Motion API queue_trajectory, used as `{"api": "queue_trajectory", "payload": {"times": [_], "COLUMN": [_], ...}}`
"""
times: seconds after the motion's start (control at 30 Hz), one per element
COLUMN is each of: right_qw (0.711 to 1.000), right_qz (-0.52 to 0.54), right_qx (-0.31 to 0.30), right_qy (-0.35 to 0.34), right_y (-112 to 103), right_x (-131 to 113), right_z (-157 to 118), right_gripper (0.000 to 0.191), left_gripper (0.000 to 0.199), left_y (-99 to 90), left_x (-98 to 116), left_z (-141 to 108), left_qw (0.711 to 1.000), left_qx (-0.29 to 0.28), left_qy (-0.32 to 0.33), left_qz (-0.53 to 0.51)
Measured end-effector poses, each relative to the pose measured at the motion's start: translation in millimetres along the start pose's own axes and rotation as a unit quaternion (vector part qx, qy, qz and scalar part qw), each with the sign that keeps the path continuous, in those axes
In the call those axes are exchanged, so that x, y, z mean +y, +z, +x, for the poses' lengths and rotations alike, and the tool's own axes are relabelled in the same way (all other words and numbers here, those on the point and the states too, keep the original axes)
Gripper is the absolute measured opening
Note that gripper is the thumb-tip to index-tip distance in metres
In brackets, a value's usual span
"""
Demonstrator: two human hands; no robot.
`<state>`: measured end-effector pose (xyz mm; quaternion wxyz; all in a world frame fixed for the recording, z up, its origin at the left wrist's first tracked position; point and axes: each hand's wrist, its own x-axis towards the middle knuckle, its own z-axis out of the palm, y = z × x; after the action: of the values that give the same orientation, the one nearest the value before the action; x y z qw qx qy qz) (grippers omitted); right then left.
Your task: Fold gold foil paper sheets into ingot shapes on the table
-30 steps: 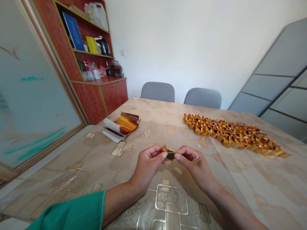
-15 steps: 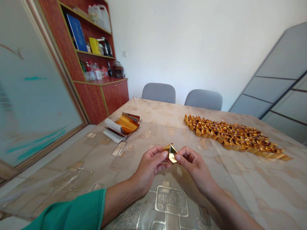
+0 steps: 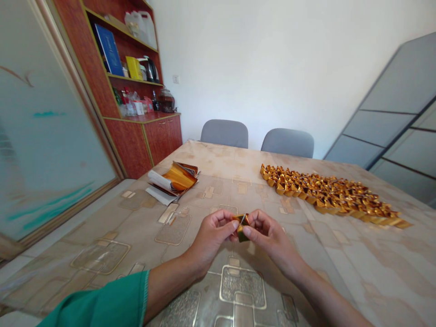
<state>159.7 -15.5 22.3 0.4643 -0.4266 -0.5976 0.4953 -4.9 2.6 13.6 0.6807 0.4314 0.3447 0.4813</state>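
Both hands meet over the middle of the table. Pinched between their fingertips is a small folded gold foil paper piece [image 3: 242, 227], shiny and partly hidden by my fingers. My left hand [image 3: 213, 234] grips its left side, and my right hand [image 3: 267, 236] grips its right side. To the far right lies a large flat spread of folded gold foil ingots [image 3: 327, 195]. A stack of gold foil paper sheets [image 3: 173, 179] rests to the left, beyond my left hand.
A patterned beige tablecloth [image 3: 211, 177] covers the table. A red-brown wooden cabinet [image 3: 143, 141] with bottles and a kettle stands beyond the left corner. Several grey chairs stand at the far edge. A large glass panel rises on the left, and another leans on the right.
The gold foil piece has been pressed closer together between my fingers, from an open peak to a tighter fold. My hands have drawn nearer to each other.
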Motion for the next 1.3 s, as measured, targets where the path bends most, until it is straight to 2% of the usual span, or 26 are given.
{"api": "queue_trajectory", "payload": {"times": [0.23,0.4,0.53,0.77,1.03,1.23,1.3], "right_qw": [0.999,0.999,0.998,0.998,0.996,0.995,0.995], "right_qz": [0.009,0.035,0.000,-0.060,-0.089,-0.098,-0.092], "right_qx": [0.047,0.004,0.034,-0.005,-0.006,-0.010,-0.011], "right_qy": [-0.020,-0.038,-0.046,-0.026,-0.018,-0.023,-0.020], "right_y": [2.6,4.5,3.4,-4.6,-4.1,-5.9,-5.5], "right_x": [3.3,-0.3,-1.5,-1.5,-0.5,-3.3,-4.1], "right_z": [-0.5,-1.7,-2.5,-3.8,-2.8,-2.3,-2.6], "right_gripper": [0.034,0.026,0.030,0.032,0.031,0.030,0.030], "left_gripper": [0.022,0.025,0.027,0.023,0.013,0.022,0.022], "left_y": [2.7,1.9,1.4,-4.6,-3.4,-6.2,-5.9], "left_x": [-3.6,-2.0,0.5,8.5,8.4,6.3,7.2], "left_z": [-2.4,-2.3,-3.2,2.6,4.7,6.5,6.5], "left_qw": [1.000,1.000,1.000,0.994,0.994,0.993,0.992], "left_qx": [0.000,0.028,0.001,-0.038,-0.002,-0.061,-0.063], "left_qy": [-0.004,0.013,-0.003,0.034,0.019,0.004,0.004], "left_qz": [0.025,-0.005,-0.013,0.098,0.105,0.098,0.106]}}
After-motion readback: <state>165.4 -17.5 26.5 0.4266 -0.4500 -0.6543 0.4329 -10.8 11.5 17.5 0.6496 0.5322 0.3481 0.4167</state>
